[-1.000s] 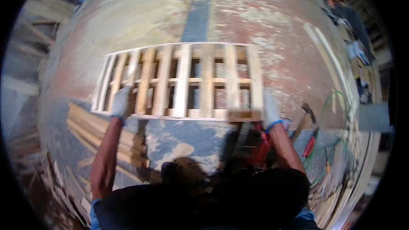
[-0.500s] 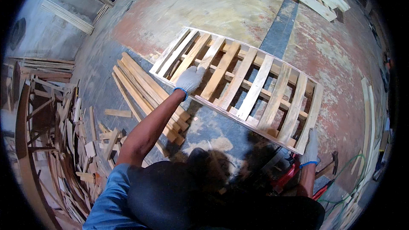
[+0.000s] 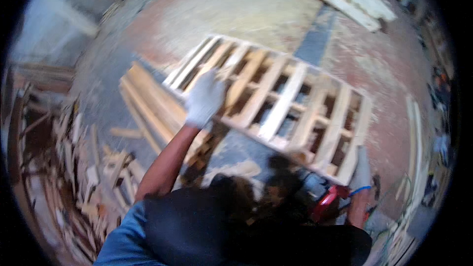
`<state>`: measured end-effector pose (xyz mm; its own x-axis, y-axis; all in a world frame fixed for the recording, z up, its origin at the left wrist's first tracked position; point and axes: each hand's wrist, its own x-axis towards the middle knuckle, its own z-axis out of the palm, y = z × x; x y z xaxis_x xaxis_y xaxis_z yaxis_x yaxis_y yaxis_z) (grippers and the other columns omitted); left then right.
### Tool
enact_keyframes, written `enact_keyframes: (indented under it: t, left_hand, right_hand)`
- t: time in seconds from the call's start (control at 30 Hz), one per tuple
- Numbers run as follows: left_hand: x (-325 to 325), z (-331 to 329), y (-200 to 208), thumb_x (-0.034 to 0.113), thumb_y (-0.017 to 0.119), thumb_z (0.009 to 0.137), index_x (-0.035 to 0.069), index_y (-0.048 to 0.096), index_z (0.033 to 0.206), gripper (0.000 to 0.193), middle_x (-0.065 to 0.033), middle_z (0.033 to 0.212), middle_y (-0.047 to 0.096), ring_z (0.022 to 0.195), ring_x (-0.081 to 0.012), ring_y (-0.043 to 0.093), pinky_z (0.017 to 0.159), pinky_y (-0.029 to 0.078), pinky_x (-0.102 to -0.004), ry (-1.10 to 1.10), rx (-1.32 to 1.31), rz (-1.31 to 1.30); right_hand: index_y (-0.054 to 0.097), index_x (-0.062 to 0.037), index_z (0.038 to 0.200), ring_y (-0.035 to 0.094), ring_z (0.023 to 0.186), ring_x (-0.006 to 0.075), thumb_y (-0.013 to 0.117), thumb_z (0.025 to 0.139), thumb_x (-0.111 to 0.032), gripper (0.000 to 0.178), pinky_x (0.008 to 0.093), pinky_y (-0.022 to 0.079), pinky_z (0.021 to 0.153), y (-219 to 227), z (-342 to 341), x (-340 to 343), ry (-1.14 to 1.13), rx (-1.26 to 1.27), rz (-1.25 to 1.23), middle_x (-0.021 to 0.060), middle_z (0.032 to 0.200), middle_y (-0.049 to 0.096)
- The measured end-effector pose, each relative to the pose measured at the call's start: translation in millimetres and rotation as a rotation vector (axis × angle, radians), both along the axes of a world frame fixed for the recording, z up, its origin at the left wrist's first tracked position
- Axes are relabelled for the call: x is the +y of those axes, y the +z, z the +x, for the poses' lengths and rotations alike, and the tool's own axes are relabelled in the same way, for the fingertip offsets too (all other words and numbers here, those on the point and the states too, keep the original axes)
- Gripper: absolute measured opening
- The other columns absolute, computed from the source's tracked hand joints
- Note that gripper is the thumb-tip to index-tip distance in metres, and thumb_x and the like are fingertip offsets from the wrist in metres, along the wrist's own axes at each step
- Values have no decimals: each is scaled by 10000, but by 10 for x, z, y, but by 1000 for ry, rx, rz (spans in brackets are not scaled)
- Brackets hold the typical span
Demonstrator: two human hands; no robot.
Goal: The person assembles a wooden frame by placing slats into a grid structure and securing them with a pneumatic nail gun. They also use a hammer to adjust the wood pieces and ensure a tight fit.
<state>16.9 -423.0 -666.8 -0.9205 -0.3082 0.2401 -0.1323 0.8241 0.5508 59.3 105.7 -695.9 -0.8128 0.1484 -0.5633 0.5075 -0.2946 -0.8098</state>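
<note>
Wooden pallet (image 3: pixel 284 101), edges in left hand's (image 3: pixel 204 99) and right hand's (image 3: pixel 362 170) grip (open floor (image 3: pixel 231 15) beyond)

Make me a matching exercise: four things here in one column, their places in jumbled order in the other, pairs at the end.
Things:
1. Left hand
2. Right hand
3. Stacked boards
4. Pale slatted piece

Places:
A. On the floor, left of the slatted frame
B. At the frame's near right corner
C. On the floor, toward the picture's top right
D. At the frame's near long edge, toward its left end

Pairs: 1-D, 2-B, 3-A, 4-C
</note>
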Motion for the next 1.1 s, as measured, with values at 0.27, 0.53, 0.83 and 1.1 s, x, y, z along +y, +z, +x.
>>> enact_keyframes:
  t: [0.27,0.53,0.83,1.1]
  left_hand:
    - [279,1521,-235,415,509,1088,26,576,1343,470,-120,1209,659,1032,-242,639,933,516,-408,343,-275,1212]
    - [556,1485,-490,559,572,1024,27,488,1482,707,-138,1422,595,1270,-310,593,1092,483,-467,177,-82,1691]
    - [257,1491,-695,551,681,954,40,500,1476,753,-129,1408,601,1247,-320,612,1059,516,-468,238,-98,1491]
    - [-22,1240,-662,316,645,994,16,566,1333,459,-66,1213,578,1183,-193,521,1076,380,-362,305,49,1127]
  right_hand:
    - [636,-51,1242,669,1056,224,606,1025,-328,353,392,567,879,-116,873,-154,181,-32,36,92,1177,685]
    - [614,14,1266,639,1025,191,609,1039,-316,400,342,522,935,-249,1567,-779,237,-250,-131,60,1110,676]
    - [579,-3,1341,687,1031,233,595,1045,-352,458,385,565,897,-597,1716,-913,490,-262,-150,121,1158,692]
    - [593,1,1356,678,1094,213,563,1066,-311,428,363,550,943,-230,1602,-1096,903,-252,-289,125,1219,697]
